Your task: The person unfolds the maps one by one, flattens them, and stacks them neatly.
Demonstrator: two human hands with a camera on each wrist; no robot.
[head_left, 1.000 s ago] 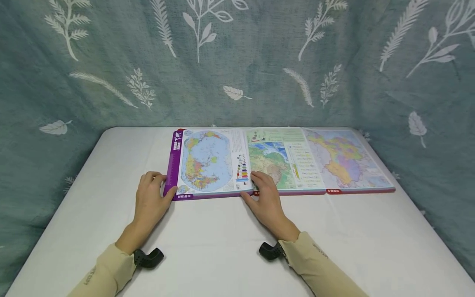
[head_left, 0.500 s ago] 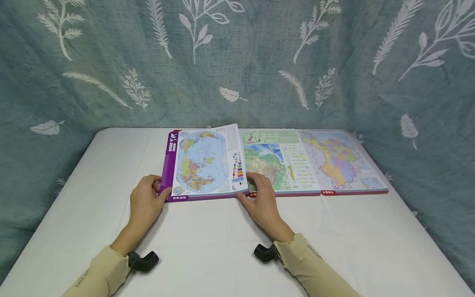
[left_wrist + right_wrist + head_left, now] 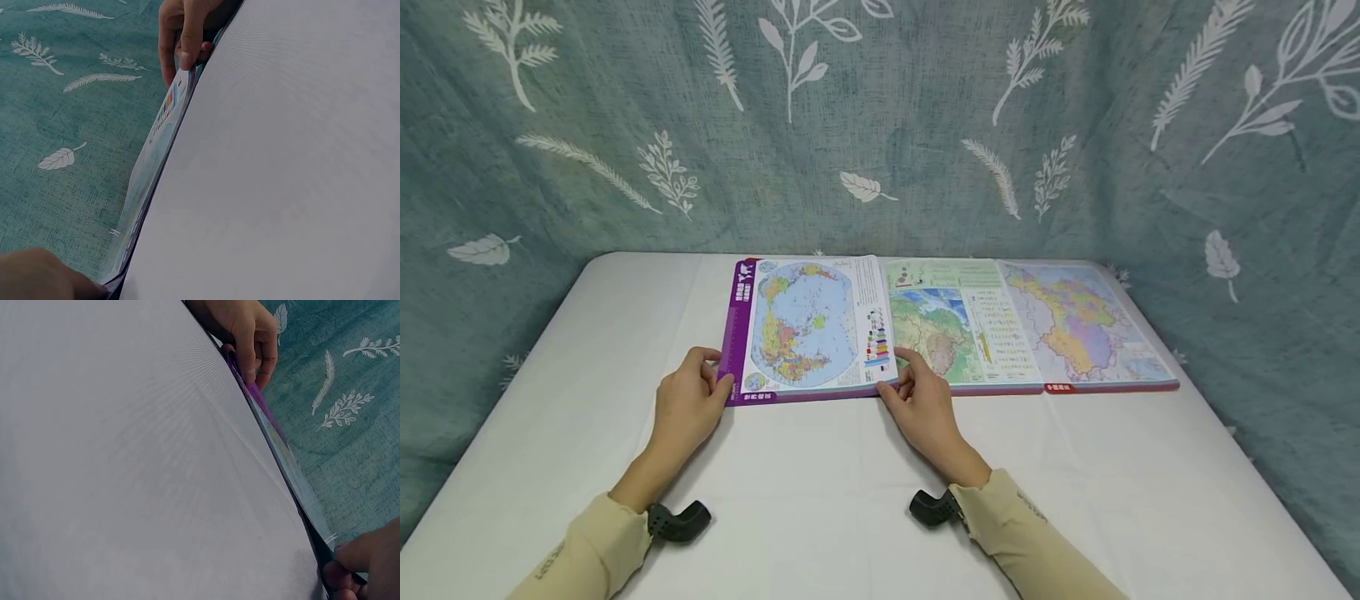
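Observation:
In the head view a purple-edged world map (image 3: pixel 808 325) lies at the left end of a row of map panels. My left hand (image 3: pixel 685 408) pinches its lower left edge, the thumb on top and the fingers behind. At the lower right corner my right hand (image 3: pixel 921 408) grips the same map between thumb and fingers. The left wrist view shows the map's near edge slightly raised at the right hand's thumb (image 3: pixel 186 59). From the right wrist the map (image 3: pixel 265 409) appears nearly edge-on, its surface mostly hidden.
To the right lie a green relief map panel (image 3: pixel 936 333) and a coloured regional map panel (image 3: pixel 1078 321) with a red tag. All rest on a white-covered table (image 3: pixel 805 500). Behind hangs a teal leaf-patterned cloth (image 3: pixel 760 200).
The world map's right side was flat, then its far right corner rose; now that corner is lower. Both hands keep their holds, and the head view has shifted slightly.

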